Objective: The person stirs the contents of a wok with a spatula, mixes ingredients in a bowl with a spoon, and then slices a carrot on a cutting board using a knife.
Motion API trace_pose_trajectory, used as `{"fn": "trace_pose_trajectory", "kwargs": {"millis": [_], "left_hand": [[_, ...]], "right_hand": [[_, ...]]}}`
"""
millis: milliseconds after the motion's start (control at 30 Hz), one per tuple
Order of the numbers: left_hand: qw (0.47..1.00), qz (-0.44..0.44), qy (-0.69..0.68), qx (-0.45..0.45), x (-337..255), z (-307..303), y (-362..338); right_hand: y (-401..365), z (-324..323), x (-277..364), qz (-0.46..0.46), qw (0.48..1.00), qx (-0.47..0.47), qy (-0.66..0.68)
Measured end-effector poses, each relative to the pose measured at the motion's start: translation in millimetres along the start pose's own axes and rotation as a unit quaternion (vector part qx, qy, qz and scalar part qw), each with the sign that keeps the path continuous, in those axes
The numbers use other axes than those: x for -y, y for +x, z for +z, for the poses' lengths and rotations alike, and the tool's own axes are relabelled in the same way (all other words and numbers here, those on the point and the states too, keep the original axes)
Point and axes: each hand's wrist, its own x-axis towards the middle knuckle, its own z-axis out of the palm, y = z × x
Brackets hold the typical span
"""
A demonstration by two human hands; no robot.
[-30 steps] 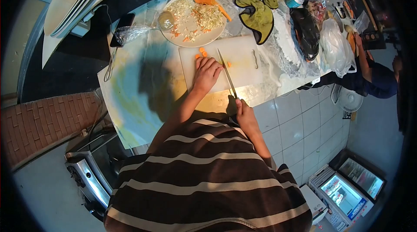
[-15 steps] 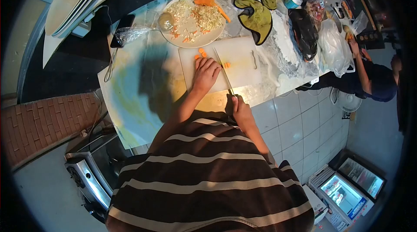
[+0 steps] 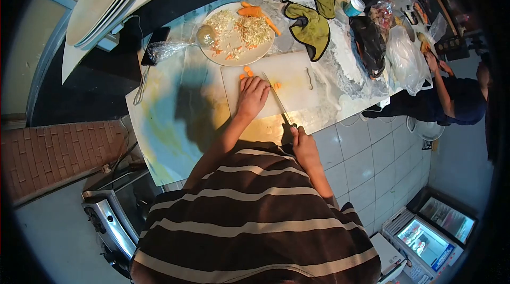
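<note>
**Left hand (image 3: 252, 97) bracing on the board, right hand (image 3: 305, 148) gripping one knife (image 3: 281, 105)**

Two hands are working apart over one white cutting board (image 3: 313, 100). The right hand is clamping its fingers around the knife's handle at the near edge, while the single blade is slanting away across the board, just beside the left fingertips. The left hand is bunching its fingers together and pressing down; whether it is gripping a piece is impossible to tell, since its underside is hidden.

At least three orange slices (image 3: 248, 72) are lying on the board just beyond the left fingertips. At least two more orange pieces (image 3: 276, 86) are resting together on the other side of the blade.

Beyond the board, one large plate (image 3: 229, 63) is sitting on the counter (image 3: 159, 124). It is carrying two pale shredded heaps, the right one (image 3: 254, 31) flecked with orange, and at least two larger orange pieces (image 3: 251, 12) at its far edge. One rounded, plastic-wrapped lump (image 3: 206, 35) is resting on its left side.

Two green cloth pieces (image 3: 308, 26) with dark edging are lying to the right of the plate, near one small can (image 3: 354, 7). Farther right, one black bag (image 3: 366, 45) and one white bag (image 3: 402, 55) are standing side by side. One other person (image 3: 461, 104) is reaching toward the counter's far right end.
</note>
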Motion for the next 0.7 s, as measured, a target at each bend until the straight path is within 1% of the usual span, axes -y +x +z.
{"fn": "trace_pose_trajectory", "kwargs": {"millis": [100,167,233,300,367,400,433,467,500,533,567,600,633,667,700], "left_hand": [[1.0,0.004,-0.006,-0.008,0.9,-0.8,0.7],[1.0,0.002,-0.006,-0.011,0.7,-2.1,1.1],[1.0,0.001,-0.01,-0.015,-1.0,-2.1,1.7],[0.999,0.018,0.008,-0.026,-2.2,-4.2,1.7],[0.999,0.022,0.014,-0.039,-4.1,-6.8,1.5],[0.998,0.027,0.019,-0.053,-4.2,-7.5,1.1],[0.998,0.027,0.019,-0.054,-3.6,-8.1,0.3],[0.999,-0.006,-0.007,-0.051,-3.2,-8.9,-0.3],[0.998,-0.039,-0.032,-0.047,-6.9,-12.7,2.1],[0.998,-0.039,-0.032,-0.049,-11.3,-16.2,4.1],[0.987,-0.098,-0.123,-0.026,-15.9,-19.9,5.5],[0.965,-0.156,-0.211,-0.002,-20.8,-24.0,7.2],[0.965,-0.159,-0.209,-0.005,-21.8,-21.5,6.6],[0.903,-0.226,-0.366,0.014,-22.4,-17.5,7.0],[0.81,-0.284,-0.512,0.032,-21.6,-15.5,7.4]], "right_hand": [[4.2,-0.2,-3.8,0.018,0.999,0.017,0.025],[6.2,-0.8,-4.9,-0.01,0.991,0.024,0.13],[6.9,4.3,-7.8,0.005,0.988,0.015,0.152],[6.8,3.1,-7.8,0.017,0.985,0.008,0.171],[5.3,-4.8,-2.8,0.096,0.935,0.097,0.329],[5.9,-8.2,-3.4,0.095,0.935,0.098,0.328],[6.9,-12.5,-5.9,0.136,0.882,0.172,0.416],[7.4,-16.6,-6.8,0.174,0.815,0.244,0.497],[7.3,-22.1,-3.9,0.173,0.815,0.244,0.496],[7.2,-28.4,0.1,0.192,0.784,0.271,0.524],[7.8,-31.6,2.3,0.21,0.75,0.299,0.551],[8.6,-32.6,1.7,0.209,0.751,0.302,0.549],[9.4,-33.7,0.3,0.197,0.728,0.328,0.568],[10.3,-34.5,-0.1,0.184,0.704,0.355,0.587],[11.4,-33.3,-0.4,0.182,0.705,0.359,0.584]]}}
